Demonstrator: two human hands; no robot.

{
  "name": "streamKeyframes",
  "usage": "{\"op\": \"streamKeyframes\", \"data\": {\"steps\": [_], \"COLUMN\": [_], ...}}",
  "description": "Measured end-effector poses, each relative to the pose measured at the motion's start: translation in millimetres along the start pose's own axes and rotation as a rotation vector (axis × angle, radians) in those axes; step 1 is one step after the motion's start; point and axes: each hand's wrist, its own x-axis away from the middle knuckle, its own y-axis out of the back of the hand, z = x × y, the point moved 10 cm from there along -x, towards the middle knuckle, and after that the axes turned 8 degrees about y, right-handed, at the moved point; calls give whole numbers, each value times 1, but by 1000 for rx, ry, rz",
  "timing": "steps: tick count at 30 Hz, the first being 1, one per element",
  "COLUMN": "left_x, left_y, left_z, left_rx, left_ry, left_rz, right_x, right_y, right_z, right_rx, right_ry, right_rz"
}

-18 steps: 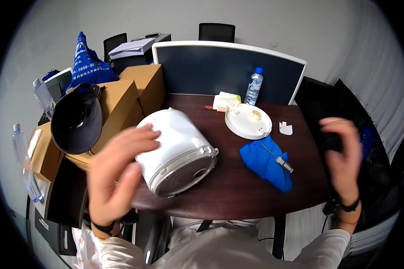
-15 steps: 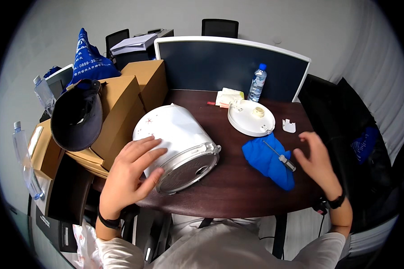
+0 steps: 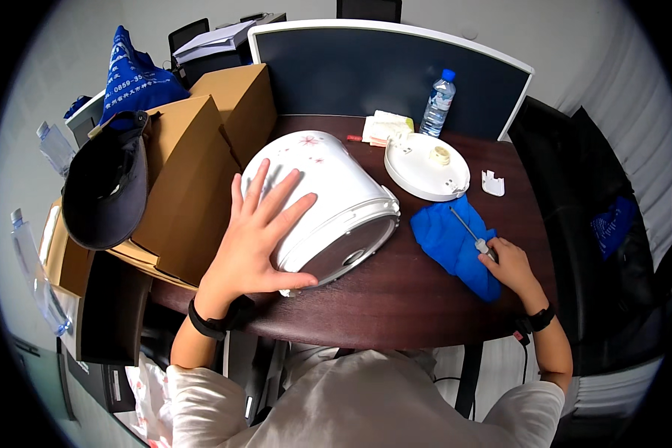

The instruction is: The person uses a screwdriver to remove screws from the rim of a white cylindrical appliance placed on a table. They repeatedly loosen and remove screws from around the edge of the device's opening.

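Note:
A white rice cooker body (image 3: 336, 172) with pink flower prints lies on its side on the table, its dark round end tilted towards me. My left hand (image 3: 257, 239) rests on its left side, fingers spread wide. To the right, my right hand (image 3: 513, 266) has its fingers closed round the grey handle of a screwdriver (image 3: 467, 227), whose shaft points away to the far left. Under the screwdriver is a crumpled blue cloth (image 3: 442, 237). Behind the cloth sits a round white cover (image 3: 414, 166) with a cream-coloured ring part (image 3: 440, 155) inside it.
A small white plastic piece (image 3: 493, 184) lies right of the cover. A water bottle (image 3: 437, 104) and a tissue pack (image 3: 387, 127) stand before the dark partition (image 3: 336, 71). Cardboard boxes (image 3: 183, 179) with a dark cap (image 3: 108, 187) on them crowd the left side.
My right hand has come down and taken hold of the screwdriver's handle. My left hand has spread out onto the cooker, which has turned slightly. The whole view has shifted.

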Motion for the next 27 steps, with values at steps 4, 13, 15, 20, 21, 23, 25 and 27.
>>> {"op": "streamKeyframes", "data": {"steps": [4,13,15,20,21,23,25,27], "left_x": [-29,-60,-61,-74,-78,-84,-88,-93], "left_y": [-24,-29,-42,-50,-50,-50,-51,-51], "left_z": [-8,-38,-43,-46,-47,-50,-51,-53], "left_rx": [-78,-147,-82,-86,-94,-107,-101,-102], "left_ry": [-59,-19,-12,-29,-35,-47,-47,-50], "left_rz": [44,47,139,104,106,108,115,120], "right_x": [24,33,31,23,21,20,21,21], "right_y": [23,8,10,25,26,20,2,-5], "right_z": [-8,62,85,141,146,147,145,150], "right_rx": [-8,-905,-805,-752,-762,-882,-1100,-1204], "right_ry": [-64,-66,77,303,323,262,91,91], "right_rz": [-152,-141,-134,-157,-162,-78,98,155]}}
